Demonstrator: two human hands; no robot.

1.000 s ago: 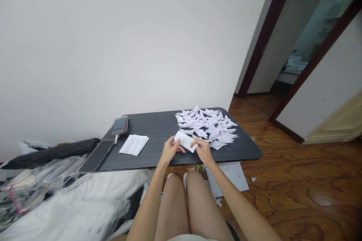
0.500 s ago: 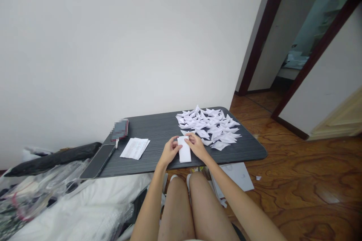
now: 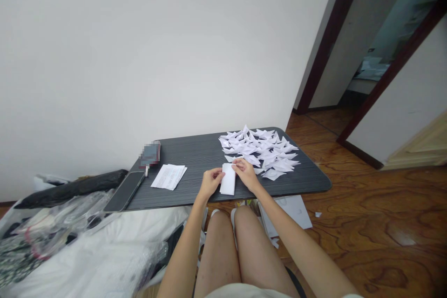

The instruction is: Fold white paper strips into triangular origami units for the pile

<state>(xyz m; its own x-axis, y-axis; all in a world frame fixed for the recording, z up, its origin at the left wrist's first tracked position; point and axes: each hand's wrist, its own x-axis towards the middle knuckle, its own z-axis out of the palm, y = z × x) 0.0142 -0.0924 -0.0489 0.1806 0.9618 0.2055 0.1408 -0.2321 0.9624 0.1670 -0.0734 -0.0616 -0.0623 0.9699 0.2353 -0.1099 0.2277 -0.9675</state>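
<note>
Folded paper (image 3: 228, 182), dark table (image 3: 199, 151), white wall (image 3: 157, 46)

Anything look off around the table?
Just one thing: a small white scrap lies loose on the wooden floor near the right end of the table, apart from the folded paper shapes up top.

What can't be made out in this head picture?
Head view: underside of the folded paper, hidden by its upper face.
Head view: print on the paper stack, too small.
Head view: number of paper boats, hidden by overlap.
Head view: pixelated object, too blurred to identify.
</note>
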